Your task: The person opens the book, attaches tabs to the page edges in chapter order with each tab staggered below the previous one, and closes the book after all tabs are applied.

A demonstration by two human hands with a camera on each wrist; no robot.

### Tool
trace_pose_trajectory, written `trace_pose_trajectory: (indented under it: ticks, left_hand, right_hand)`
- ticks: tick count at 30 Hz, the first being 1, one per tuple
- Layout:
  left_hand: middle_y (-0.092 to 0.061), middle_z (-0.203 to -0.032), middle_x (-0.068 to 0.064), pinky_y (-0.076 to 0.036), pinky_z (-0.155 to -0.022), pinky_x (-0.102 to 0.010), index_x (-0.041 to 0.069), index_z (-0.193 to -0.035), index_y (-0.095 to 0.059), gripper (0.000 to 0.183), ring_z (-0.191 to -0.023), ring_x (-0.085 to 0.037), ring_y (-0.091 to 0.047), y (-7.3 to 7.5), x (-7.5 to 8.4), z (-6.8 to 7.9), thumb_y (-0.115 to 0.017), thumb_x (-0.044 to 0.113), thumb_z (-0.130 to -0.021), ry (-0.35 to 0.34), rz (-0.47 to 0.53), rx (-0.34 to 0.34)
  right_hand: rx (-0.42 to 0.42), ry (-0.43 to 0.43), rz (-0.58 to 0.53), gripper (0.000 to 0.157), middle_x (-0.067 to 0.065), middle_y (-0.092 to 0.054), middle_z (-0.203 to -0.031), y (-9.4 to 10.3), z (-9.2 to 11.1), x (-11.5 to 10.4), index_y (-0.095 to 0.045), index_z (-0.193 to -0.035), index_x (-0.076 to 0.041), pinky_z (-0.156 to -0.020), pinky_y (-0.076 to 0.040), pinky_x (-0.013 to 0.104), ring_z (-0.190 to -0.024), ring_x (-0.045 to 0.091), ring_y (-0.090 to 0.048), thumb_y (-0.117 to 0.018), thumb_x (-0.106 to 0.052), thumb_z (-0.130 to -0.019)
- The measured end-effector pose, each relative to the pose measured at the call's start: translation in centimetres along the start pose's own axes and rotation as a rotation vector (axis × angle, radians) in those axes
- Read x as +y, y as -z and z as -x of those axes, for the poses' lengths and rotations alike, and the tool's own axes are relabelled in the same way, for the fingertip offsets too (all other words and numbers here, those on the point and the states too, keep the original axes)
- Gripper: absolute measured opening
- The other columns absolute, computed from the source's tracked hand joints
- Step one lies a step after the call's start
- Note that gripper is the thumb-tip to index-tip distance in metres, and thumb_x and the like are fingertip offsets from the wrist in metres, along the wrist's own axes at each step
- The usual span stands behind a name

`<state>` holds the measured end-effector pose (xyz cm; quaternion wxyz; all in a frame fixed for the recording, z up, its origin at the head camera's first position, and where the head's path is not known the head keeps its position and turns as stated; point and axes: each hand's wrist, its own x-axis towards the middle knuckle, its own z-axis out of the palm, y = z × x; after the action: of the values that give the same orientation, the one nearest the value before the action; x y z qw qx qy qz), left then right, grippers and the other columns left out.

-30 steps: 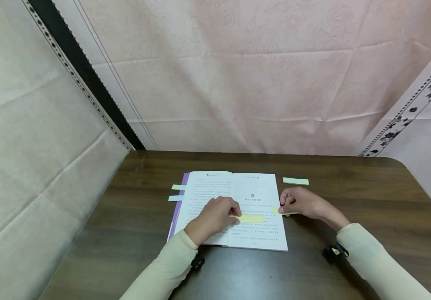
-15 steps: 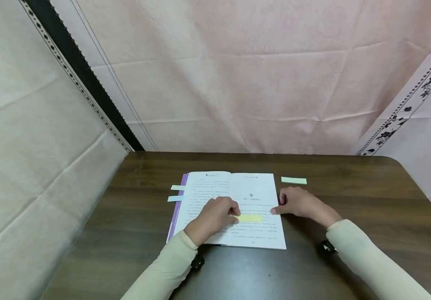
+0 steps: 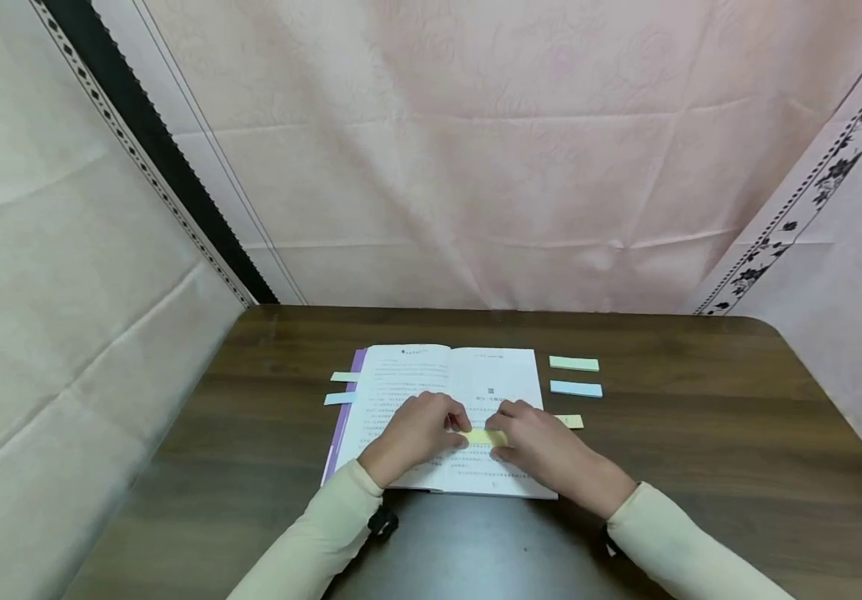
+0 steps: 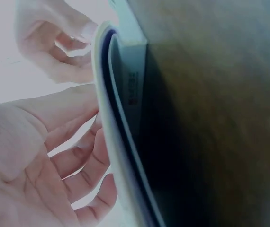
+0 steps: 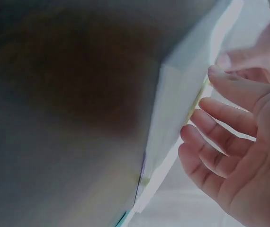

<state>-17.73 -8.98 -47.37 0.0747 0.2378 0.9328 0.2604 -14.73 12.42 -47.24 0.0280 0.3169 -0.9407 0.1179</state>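
An open book with a purple cover lies on the table. My left hand pinches the left end of a yellow sticky-note pad low over the pages. At the pad's right end is my right hand, thumb and fingertips parted on either side of the strip. In the right wrist view, those fingertips are right at the yellow edge, gently curved. A yellow tab sticks out past the book's right edge, partly covered by the right hand.
Farther up, beyond the same edge, are a green tab and a blue tab. Two pale tabs, one whitish and one light blue, project on the left. The brown table backs onto a hanging cloth.
My right hand has moved left from the page's right edge to the pad, leaving the yellow tab behind and uncovering the blue one. My left hand keeps its hold.
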Motion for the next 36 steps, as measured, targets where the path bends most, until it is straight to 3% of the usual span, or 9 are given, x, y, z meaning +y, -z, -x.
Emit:
trace_pose_trajectory:
  ticks: [4,9,13,17,22,27,31,36]
  left_hand:
    - [-0.074,-0.092,0.007,-0.052,-0.078,-0.028,0.015,-0.099,-0.082,0.018,-0.081,-0.007,-0.062,-0.1,0.0,0.4,-0.091,0.018,-0.085,-0.011,-0.051,-0.002]
    - [-0.074,-0.106,-0.002,-0.053,-0.084,-0.035,0.01,-0.115,-0.08,0.038,-0.094,-0.017,-0.064,0.0,0.3,1.3,-0.093,0.025,-0.083,-0.019,-0.172,0.001]
    - [-0.073,-0.113,-0.004,-0.052,-0.085,-0.036,0.011,-0.12,-0.08,0.04,-0.099,-0.021,-0.062,-0.2,0.4,1.8,-0.091,0.028,-0.085,-0.04,-0.214,0.01]
    - [-0.069,-0.119,-0.003,-0.05,-0.087,-0.034,0.012,-0.128,-0.078,0.049,-0.103,-0.02,-0.058,-0.4,0.4,2.3,-0.09,0.035,-0.086,-0.072,-0.275,-0.011]
    - [-0.066,-0.131,-0.003,-0.05,-0.094,-0.036,0.013,-0.141,-0.069,0.066,-0.112,-0.022,-0.057,-0.2,0.1,3.4,-0.088,0.044,-0.086,-0.131,-0.353,-0.06]
    - [-0.062,-0.146,-0.003,-0.049,-0.105,-0.044,0.014,-0.146,-0.065,0.073,-0.129,-0.024,-0.057,0.4,0.0,4.5,-0.088,0.048,-0.085,-0.168,-0.361,-0.113]
    - [-0.054,-0.156,-0.004,-0.044,-0.114,-0.048,0.016,-0.149,-0.062,0.076,-0.142,-0.024,-0.051,0.9,-0.5,5.3,-0.089,0.046,-0.085,-0.196,-0.382,-0.151]
    - [-0.049,-0.161,-0.006,-0.043,-0.116,-0.049,0.019,-0.15,-0.06,0.069,-0.146,-0.025,-0.047,1.3,-1.6,6.5,-0.085,0.04,-0.09,-0.242,-0.502,-0.154]
  right_hand:
    - [0.031,0.066,0.083,0.018,0.001,-0.071,-0.096,-0.6,-0.5,-0.4,-0.078,-0.101,-0.01,-0.074,-0.059,0.036,-0.087,0.018,-0.068,-0.088,-0.013,-0.087]
    - [0.016,0.093,0.142,0.014,0.0,-0.069,-0.091,-0.3,-0.9,-0.3,-0.075,-0.096,-0.011,-0.072,-0.057,0.04,-0.083,0.017,-0.065,-0.086,-0.016,-0.088]
    - [-0.023,0.006,0.07,0.013,-0.003,-0.069,-0.09,1.0,-0.5,1.3,-0.074,-0.096,-0.011,-0.069,-0.055,0.034,-0.077,0.013,-0.06,-0.083,-0.013,-0.087]
    - [-0.009,-0.11,0.009,0.014,-0.005,-0.067,-0.09,2.5,0.4,4.0,-0.073,-0.098,-0.012,-0.065,-0.049,0.03,-0.071,0.01,-0.053,-0.081,-0.009,-0.087]
    - [0.01,-0.182,0.051,0.011,-0.003,-0.066,-0.085,3.1,1.3,7.6,-0.07,-0.094,-0.011,-0.057,-0.043,0.029,-0.066,0.011,-0.049,-0.078,-0.005,-0.089]
    - [0.027,-0.206,0.079,0.012,0.0,-0.067,-0.087,3.0,2.4,9.7,-0.071,-0.096,-0.009,-0.057,-0.048,0.033,-0.071,0.015,-0.056,-0.079,-0.003,-0.089]
    - [0.056,-0.211,0.069,0.015,0.005,-0.069,-0.095,3.0,3.2,9.8,-0.074,-0.101,-0.006,-0.063,-0.053,0.038,-0.083,0.025,-0.062,-0.082,-0.003,-0.089]
    - [0.087,-0.157,0.044,0.023,0.01,-0.07,-0.105,2.8,3.2,7.2,-0.077,-0.11,-0.002,-0.075,-0.058,0.042,-0.094,0.028,-0.065,-0.084,-0.003,-0.088]
